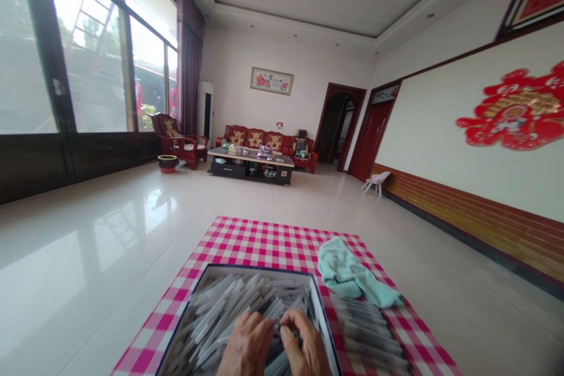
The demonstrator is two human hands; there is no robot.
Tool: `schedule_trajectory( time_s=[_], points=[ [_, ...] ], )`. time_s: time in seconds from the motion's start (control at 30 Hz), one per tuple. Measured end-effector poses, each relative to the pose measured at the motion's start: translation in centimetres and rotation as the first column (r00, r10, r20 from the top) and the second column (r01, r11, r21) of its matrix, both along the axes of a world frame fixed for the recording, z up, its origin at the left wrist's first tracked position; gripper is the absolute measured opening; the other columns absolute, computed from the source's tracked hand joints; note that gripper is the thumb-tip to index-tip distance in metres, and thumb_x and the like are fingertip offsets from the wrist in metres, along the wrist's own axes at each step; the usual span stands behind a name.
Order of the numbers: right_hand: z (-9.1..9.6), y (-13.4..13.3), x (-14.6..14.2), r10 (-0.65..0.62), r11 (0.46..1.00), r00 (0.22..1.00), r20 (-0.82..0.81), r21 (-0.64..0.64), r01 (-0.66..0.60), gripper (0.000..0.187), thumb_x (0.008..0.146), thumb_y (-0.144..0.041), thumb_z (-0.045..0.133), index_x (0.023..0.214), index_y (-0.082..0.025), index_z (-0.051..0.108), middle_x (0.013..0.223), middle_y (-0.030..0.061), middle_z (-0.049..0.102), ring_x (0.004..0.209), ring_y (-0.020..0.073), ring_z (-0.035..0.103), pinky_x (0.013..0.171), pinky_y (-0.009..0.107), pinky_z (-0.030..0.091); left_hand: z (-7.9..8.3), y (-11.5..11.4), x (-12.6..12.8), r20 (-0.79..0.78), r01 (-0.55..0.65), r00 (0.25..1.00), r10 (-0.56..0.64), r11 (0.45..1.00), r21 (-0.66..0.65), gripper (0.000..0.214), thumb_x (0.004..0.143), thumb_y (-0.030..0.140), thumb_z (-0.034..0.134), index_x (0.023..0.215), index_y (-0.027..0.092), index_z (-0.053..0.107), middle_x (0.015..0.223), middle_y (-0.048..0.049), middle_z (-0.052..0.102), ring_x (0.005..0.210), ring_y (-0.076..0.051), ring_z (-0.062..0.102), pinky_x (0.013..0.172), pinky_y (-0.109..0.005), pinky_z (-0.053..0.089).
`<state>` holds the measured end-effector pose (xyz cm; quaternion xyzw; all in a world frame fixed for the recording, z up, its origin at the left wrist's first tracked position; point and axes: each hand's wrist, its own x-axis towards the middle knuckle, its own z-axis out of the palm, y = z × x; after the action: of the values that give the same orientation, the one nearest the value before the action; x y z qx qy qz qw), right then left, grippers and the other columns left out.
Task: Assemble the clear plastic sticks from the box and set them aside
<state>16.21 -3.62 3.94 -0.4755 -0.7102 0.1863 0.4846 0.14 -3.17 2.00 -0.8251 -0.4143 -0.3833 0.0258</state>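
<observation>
Clear plastic sleeves (pixel 229 311), long skinny ones, are piled every which way inside an open box (pixel 247 268) with a dark blue rim, and it's packed pretty much to the top. Left hand (pixel 247 343) and right hand (pixel 304 343) are both down in the pile at the near end of the box, side by side and touching. Each one is curled over the sleeves, so they look like they're clenching a little bundle between them, though the fingertips are buried and I can't tell how many sleeves are in there. Box sits on a pink-and-white gingham cloth (pixel 264 244) spread over a glossy white tile floor (pixel 88 217). Just right of the box, also on the cloth, there's a blurry row of what look like more sleeves (pixel 368 329), with a crumpled mint-green towel (pixel 352 270) right above it. Way off by the far wall stands a red wooden sofa (pixel 255 138).
</observation>
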Motion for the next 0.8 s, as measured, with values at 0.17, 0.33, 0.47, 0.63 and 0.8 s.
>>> schedule_trajectory(
  time_s=[0.17, 0.33, 0.47, 0.63, 0.8],
  points=[
    [-0.48, 0.29, -0.17, 0.008, 1.0, 0.997, 0.078, 0.022, -0.01, 0.029, 0.093, -0.032, 0.04, 0.071, -0.021, 0.054, 0.071, 0.0017, 0.059, 0.067, 0.0156, 0.058, 0.063, 0.022, 0.043, 0.2, -0.06, -0.02, -0.012, 0.01, 1.0, -0.01, 1.0, 0.015, 0.016, 0.092, 0.016, 0.044, 0.085, 0.022, 0.057, 0.073, -0.0017, 0.06, 0.068, -0.017, 0.057, 0.064, -0.03, 0.049],
    [-0.92, 0.81, -0.67, -0.066, 0.998, 0.988, 0.136, 0.013, 0.065, 0.037, 0.094, -0.033, 0.035, 0.061, -0.022, 0.048, 0.062, 0.0019, 0.057, 0.059, 0.0159, 0.056, 0.059, 0.023, 0.041, 0.14, -0.12, 0.06, -0.003, 0.016, 1.0, -0.016, 1.0, 0.023, 0.015, 0.09, 0.015, 0.045, 0.082, 0.022, 0.056, 0.072, -0.0016, 0.06, 0.067, -0.017, 0.058, 0.064, -0.03, 0.049],
    [-0.71, 0.52, -0.41, -0.048, 0.995, 0.997, 0.068, -0.083, 0.053, 0.034, 0.094, -0.037, 0.037, 0.068, -0.022, 0.054, 0.062, 0.0005, 0.058, 0.059, 0.0156, 0.056, 0.057, 0.022, 0.041, -0.24, -0.02, 0.13, 0.012, 0.003, 1.0, -0.003, 1.0, 0.018, 0.016, 0.091, 0.015, 0.044, 0.084, 0.022, 0.057, 0.073, -0.0014, 0.059, 0.067, -0.017, 0.057, 0.064, -0.029, 0.048],
    [-0.16, -0.03, 0.15, 0.035, 0.999, 0.998, 0.046, -0.027, -0.033, 0.02, 0.088, -0.032, 0.045, 0.076, -0.021, 0.057, 0.07, 0.0004, 0.06, 0.065, 0.0155, 0.057, 0.06, 0.021, 0.042, -0.5, 0.11, 0.08, -0.024, 0.002, 1.0, -0.002, 1.0, -0.008, 0.016, 0.092, 0.016, 0.044, 0.087, 0.022, 0.058, 0.073, -0.0013, 0.059, 0.068, -0.018, 0.056, 0.064, -0.029, 0.047],
    [-0.73, 0.49, -0.2, -0.002, 1.0, 0.992, 0.13, -0.013, 0.003, 0.033, 0.092, -0.034, 0.04, 0.065, -0.02, 0.052, 0.064, 0.0013, 0.057, 0.06, 0.0147, 0.055, 0.057, 0.022, 0.039, -0.34, -0.05, 0.06, -0.051, 0.003, 0.999, -0.005, 0.999, -0.039, 0.016, 0.093, 0.018, 0.043, 0.088, 0.022, 0.058, 0.076, -0.002, 0.06, 0.071, -0.019, 0.057, 0.066, -0.03, 0.047]
  ],
)
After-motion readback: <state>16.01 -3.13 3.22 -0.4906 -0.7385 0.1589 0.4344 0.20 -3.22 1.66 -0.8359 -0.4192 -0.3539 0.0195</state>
